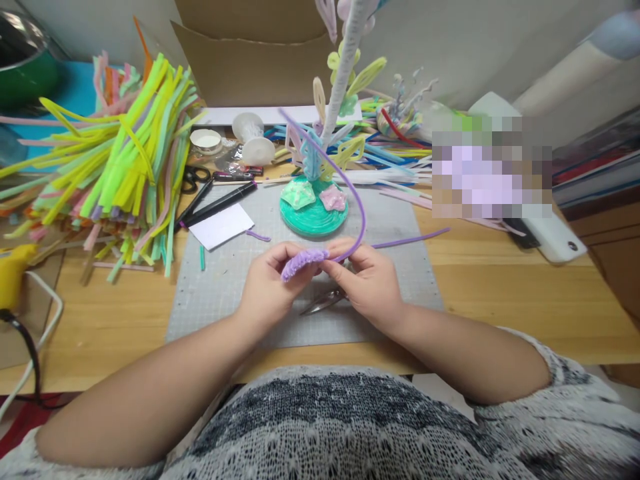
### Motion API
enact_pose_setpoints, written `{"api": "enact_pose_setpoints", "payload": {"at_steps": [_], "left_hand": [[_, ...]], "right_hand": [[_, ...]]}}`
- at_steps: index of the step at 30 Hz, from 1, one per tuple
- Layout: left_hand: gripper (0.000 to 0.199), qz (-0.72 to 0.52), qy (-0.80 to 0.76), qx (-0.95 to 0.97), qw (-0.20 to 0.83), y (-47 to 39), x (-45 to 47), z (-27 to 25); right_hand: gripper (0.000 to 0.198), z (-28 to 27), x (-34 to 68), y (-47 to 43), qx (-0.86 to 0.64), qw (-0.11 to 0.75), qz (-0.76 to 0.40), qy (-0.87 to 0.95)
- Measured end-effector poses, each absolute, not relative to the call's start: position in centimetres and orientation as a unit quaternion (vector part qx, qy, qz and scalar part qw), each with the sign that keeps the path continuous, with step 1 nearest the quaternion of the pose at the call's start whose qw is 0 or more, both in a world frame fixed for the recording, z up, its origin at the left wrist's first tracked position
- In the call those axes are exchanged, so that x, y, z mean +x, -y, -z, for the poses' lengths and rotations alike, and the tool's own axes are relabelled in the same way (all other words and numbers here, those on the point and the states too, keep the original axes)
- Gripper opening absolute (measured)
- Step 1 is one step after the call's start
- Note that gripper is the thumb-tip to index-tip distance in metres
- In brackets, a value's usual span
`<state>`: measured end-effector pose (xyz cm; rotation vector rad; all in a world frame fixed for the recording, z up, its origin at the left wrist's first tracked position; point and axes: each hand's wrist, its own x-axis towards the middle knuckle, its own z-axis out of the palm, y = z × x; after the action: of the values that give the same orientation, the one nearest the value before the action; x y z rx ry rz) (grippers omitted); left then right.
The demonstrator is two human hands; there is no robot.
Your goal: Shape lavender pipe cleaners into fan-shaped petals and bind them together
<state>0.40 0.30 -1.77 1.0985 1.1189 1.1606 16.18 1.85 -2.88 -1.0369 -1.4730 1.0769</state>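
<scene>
My left hand is closed around a purple fuzzy piece, which looks coiled or wound from pipe cleaner. A long purple pipe cleaner runs from it, pinched between the thumb and fingers of my right hand, and its free end curves up and back to the left. Below my hands, partly covered by the right one, lie metal scissors on the grey cutting mat. Another purple pipe cleaner lies on the mat to the right of my right hand.
Behind my hands stands a pipe-cleaner plant on a round green base. A big bundle of pipe cleaners lies left, near black markers, a white card and a spool. A yellow glue gun sits at far left.
</scene>
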Motion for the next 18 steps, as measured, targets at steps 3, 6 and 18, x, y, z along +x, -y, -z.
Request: {"api": "enact_pose_setpoints", "payload": {"at_steps": [3, 6, 18], "left_hand": [[0.016, -0.488, -0.47, 0.471, 0.564, -0.4, 0.4, 1.8], [0.016, -0.478, -0.482, 0.467, 0.566, -0.5, 0.4, 1.6], [0.021, -0.468, -0.464, 0.382, 0.648, -0.7, 0.4, 2.6]], "right_hand": [[0.002, 2.8, 16.4, -2.0, -0.412, 0.505, -0.432, 0.624], [0.003, 2.6, 16.6, -2.3, -0.399, 0.506, -0.434, 0.629], [0.023, 2.6, 16.9, -3.3, -0.39, 0.416, -0.622, 0.537]]}}
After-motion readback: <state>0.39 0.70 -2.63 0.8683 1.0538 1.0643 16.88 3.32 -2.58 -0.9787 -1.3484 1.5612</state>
